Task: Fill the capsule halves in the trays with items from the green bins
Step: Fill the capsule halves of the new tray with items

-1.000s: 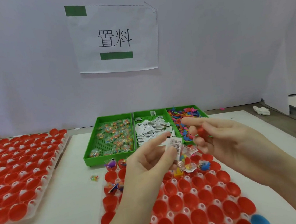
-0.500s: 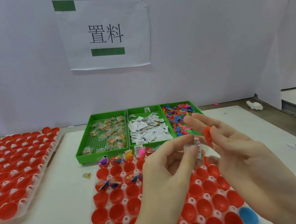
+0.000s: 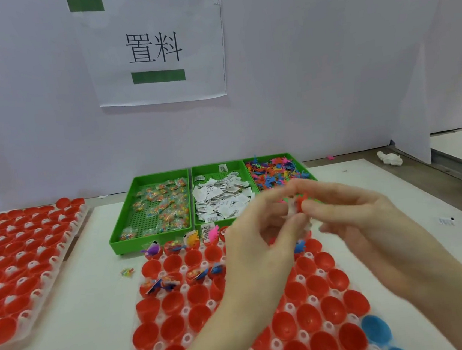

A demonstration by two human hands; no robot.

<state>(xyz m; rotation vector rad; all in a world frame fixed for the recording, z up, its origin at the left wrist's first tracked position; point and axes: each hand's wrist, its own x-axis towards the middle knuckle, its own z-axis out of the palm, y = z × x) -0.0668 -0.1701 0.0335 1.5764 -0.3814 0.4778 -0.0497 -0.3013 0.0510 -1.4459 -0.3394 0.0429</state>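
Both hands meet above the near tray of red capsule halves: left hand and right hand each pinch a blurred small orange toy with white slip. Beyond the grip sit three green bins; above, a wall sign reads "置料".

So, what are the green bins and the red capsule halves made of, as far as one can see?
The green bins look like rigid moulded plastic with a matt finish: a perforated grid floor and an even colour. The red capsule halves look like thin, smooth, fairly glossy plastic: soft highlights show on their curved insides.
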